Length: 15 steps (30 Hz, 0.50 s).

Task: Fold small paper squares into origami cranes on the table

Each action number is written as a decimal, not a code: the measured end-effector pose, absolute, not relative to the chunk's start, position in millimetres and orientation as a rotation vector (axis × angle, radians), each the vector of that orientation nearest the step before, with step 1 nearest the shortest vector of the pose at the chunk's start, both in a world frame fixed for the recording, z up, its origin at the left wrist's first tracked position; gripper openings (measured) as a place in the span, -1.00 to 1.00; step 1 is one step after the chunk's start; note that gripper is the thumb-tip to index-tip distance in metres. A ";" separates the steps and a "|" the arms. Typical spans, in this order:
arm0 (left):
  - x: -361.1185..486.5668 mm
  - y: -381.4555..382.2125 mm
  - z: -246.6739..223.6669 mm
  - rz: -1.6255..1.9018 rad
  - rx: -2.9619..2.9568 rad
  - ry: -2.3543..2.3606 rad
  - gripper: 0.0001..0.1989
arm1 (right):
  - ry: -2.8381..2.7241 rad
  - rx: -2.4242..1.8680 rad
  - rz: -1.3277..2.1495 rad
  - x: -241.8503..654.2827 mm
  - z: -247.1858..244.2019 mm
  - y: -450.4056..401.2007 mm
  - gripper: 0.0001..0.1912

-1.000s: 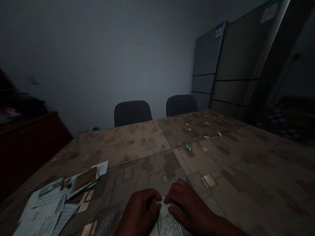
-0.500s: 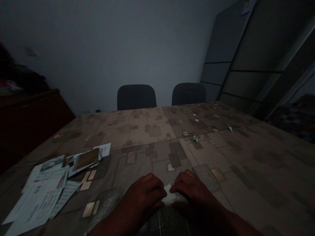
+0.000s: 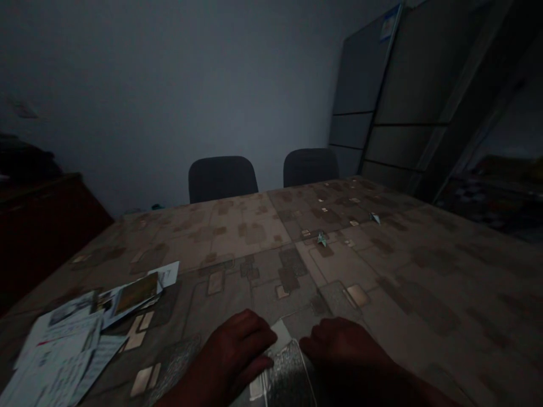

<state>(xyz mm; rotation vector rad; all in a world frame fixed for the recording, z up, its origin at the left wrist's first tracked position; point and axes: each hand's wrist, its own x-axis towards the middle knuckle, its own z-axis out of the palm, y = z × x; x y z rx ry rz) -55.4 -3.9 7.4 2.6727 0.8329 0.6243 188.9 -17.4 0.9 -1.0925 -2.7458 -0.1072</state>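
Note:
A small pale piece of paper shows between my two hands near the table's front edge. My left hand pinches its left side, with thumb and fingers close together. On the other side, my right hand has its fingers curled in, just to the right of the paper. Dim light hides whether anything sits inside those right fingers. Farther off on the tablecloth stands a small greenish folded paper piece, and a second pale folded paper piece lies beyond it to the right.
Printed sheets and a brown-faced card are piled at the left of the patterned tablecloth. Two dark chairs stand behind the table. A dark red cabinet is at far left, with panelled doors at right.
The view has shifted, so the table's objects sit farther left. My right fingers have come away from the paper's right side and curled more. My left hand stays at the paper.

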 end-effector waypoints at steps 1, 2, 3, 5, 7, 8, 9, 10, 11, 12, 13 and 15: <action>-54.5 -2.7 8.1 0.619 2.692 0.829 -0.85 | -2.716 -1.064 -0.169 187.2 -5.8 -23.3 -0.91; -53.3 -1.6 8.5 0.624 2.723 0.821 -0.85 | -2.677 -1.042 -0.247 184.8 -12.8 -29.0 -0.81; -52.0 -0.9 8.5 0.638 2.761 0.808 -0.85 | -2.628 -1.029 -0.351 182.0 -19.5 -34.2 -0.74; -49.5 -0.5 8.0 0.687 2.840 0.797 -0.85 | -2.540 -1.030 -0.500 176.4 -30.2 -42.5 -0.68; -48.3 -1.1 7.4 0.713 2.896 0.809 -0.85 | -2.515 -1.038 -0.514 172.8 -35.7 -48.1 -0.69; -48.1 -1.6 7.3 0.719 2.914 0.816 -0.86 | -2.517 -1.036 -0.516 172.1 -36.8 -50.2 -0.68; -48.2 -2.1 7.3 0.722 2.927 0.813 -0.87 | -2.517 -1.027 -0.518 172.1 -37.3 -52.0 -0.67; -48.5 -2.6 7.4 0.729 2.935 0.809 -0.88 | -2.511 -1.018 -0.518 172.6 -37.7 -53.5 -0.66; -48.8 -3.0 7.7 0.741 2.938 0.803 -0.89 | -2.504 -1.016 -0.510 173.4 -38.5 -55.0 -0.66; -49.0 -3.3 8.1 0.750 2.934 0.806 -0.89 | -2.492 -1.007 -0.503 174.1 -39.7 -56.2 -0.66; -49.2 -3.4 8.6 0.761 2.928 0.810 -0.88 | -2.484 -1.001 -0.496 174.7 -41.5 -57.2 -0.66; -49.3 -3.4 9.7 0.789 2.918 0.807 -0.86 | -2.473 -1.028 -0.490 174.6 -45.7 -58.5 -0.65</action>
